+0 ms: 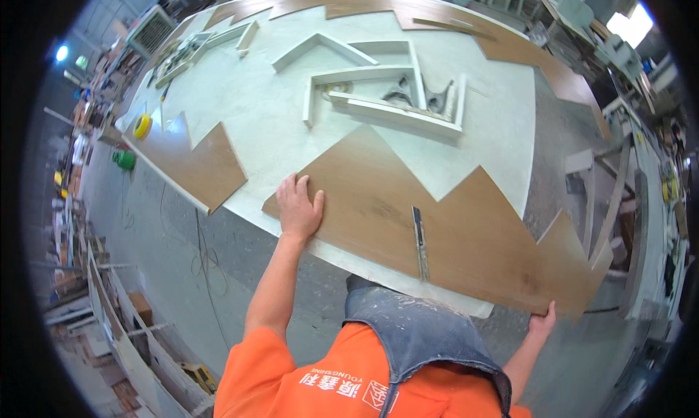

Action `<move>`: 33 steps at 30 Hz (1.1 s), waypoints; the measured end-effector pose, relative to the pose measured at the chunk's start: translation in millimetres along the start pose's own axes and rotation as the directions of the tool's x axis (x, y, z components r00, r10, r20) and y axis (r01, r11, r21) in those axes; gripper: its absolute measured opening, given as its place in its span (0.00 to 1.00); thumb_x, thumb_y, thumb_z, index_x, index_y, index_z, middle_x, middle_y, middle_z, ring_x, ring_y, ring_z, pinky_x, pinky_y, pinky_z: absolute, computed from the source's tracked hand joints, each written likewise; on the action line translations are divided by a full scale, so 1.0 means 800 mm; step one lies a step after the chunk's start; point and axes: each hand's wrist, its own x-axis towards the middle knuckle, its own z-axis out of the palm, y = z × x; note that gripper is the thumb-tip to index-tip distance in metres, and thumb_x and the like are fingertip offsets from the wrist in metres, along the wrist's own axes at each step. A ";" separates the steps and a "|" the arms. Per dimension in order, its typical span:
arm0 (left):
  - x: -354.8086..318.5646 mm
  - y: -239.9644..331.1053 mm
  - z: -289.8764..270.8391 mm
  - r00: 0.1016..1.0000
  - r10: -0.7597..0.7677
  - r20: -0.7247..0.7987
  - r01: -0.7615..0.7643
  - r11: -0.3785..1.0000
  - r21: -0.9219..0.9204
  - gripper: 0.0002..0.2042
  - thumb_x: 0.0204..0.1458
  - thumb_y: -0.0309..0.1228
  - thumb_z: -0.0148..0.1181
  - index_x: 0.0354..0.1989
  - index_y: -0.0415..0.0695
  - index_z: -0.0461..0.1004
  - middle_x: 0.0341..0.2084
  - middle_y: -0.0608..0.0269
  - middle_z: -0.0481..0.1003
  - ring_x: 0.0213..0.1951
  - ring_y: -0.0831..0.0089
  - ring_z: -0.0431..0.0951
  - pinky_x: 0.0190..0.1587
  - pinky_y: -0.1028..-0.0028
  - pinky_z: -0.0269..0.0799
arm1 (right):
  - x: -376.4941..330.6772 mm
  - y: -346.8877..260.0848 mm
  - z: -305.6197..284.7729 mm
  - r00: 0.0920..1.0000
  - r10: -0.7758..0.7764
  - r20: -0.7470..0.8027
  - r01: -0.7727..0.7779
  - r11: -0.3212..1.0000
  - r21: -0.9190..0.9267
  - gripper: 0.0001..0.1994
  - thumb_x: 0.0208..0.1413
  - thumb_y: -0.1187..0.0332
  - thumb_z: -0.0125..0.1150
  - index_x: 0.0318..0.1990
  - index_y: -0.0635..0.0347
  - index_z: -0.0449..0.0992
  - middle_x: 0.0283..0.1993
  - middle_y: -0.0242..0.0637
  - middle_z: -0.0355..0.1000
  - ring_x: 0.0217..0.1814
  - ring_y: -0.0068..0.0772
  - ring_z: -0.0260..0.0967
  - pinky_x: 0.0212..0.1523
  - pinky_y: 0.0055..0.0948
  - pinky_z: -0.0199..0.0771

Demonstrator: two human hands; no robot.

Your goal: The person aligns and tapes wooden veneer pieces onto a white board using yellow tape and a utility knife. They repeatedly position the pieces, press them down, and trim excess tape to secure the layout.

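Observation:
A long brown wood-look board [466, 232] with a zigzag far edge lies across the near side of a large pale table, its right part jutting past the table. My left hand [298, 208] is on the board's left end, fingers over its edge and thumb on top. My right hand [541, 321] grips the near edge at the right end, thumb above; its other fingers are hidden underneath. Between my hands, a slim dark and silver utility knife [420, 245] rests on the board.
The pale table [269, 141] carries white angled frames [364, 76], a smaller zigzag board [200, 167] and a yellow tape roll [142, 126]. More zigzag boards [357, 3] line its far edge. A cable [206, 272] and a green container [124, 159] are on the floor at left.

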 end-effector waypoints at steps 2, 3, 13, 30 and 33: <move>-0.009 -0.005 -0.005 1.000 -0.005 -0.010 0.005 1.000 0.005 0.28 0.56 0.42 0.65 0.60 0.37 0.69 0.62 0.38 0.66 0.66 0.42 0.62 0.69 0.45 0.54 | 0.006 -0.001 0.002 1.000 0.010 -0.016 -0.010 1.000 0.011 0.24 0.72 0.61 0.55 0.70 0.62 0.64 0.70 0.45 0.67 0.71 0.50 0.65 0.70 0.57 0.68; -0.010 -0.005 -0.005 1.000 -0.020 -0.003 0.020 1.000 0.005 0.28 0.56 0.42 0.65 0.60 0.37 0.69 0.62 0.38 0.66 0.66 0.42 0.62 0.70 0.45 0.54 | 0.005 0.000 0.002 1.000 0.000 -0.019 0.000 1.000 0.000 0.24 0.72 0.61 0.55 0.70 0.62 0.65 0.70 0.45 0.67 0.71 0.50 0.65 0.70 0.57 0.67; -0.006 -0.065 -0.028 1.000 -0.010 -0.013 0.010 1.000 0.027 0.27 0.56 0.38 0.66 0.61 0.39 0.68 0.62 0.39 0.65 0.64 0.41 0.64 0.68 0.47 0.57 | -0.025 0.036 -0.002 0.999 0.038 0.026 -0.035 0.996 -0.083 0.24 0.70 0.61 0.60 0.68 0.60 0.66 0.67 0.44 0.71 0.68 0.48 0.68 0.67 0.54 0.72; -0.028 -0.157 -0.052 0.948 -0.264 -0.177 0.279 0.958 0.062 0.26 0.54 0.34 0.65 0.61 0.39 0.71 0.57 0.43 0.70 0.60 0.45 0.69 0.65 0.50 0.64 | -0.089 0.068 0.037 0.997 0.035 -0.064 -0.042 0.992 -0.117 0.24 0.69 0.57 0.61 0.64 0.64 0.70 0.65 0.42 0.72 0.66 0.43 0.69 0.66 0.44 0.71; -0.053 -0.209 -0.066 0.826 -0.553 -0.111 0.548 0.833 -0.068 0.23 0.53 0.30 0.63 0.58 0.40 0.75 0.52 0.46 0.73 0.55 0.48 0.73 0.62 0.55 0.68 | -0.090 0.065 0.028 0.993 0.038 -0.112 -0.051 0.992 -0.114 0.23 0.69 0.58 0.60 0.64 0.65 0.70 0.64 0.42 0.72 0.65 0.42 0.69 0.65 0.42 0.72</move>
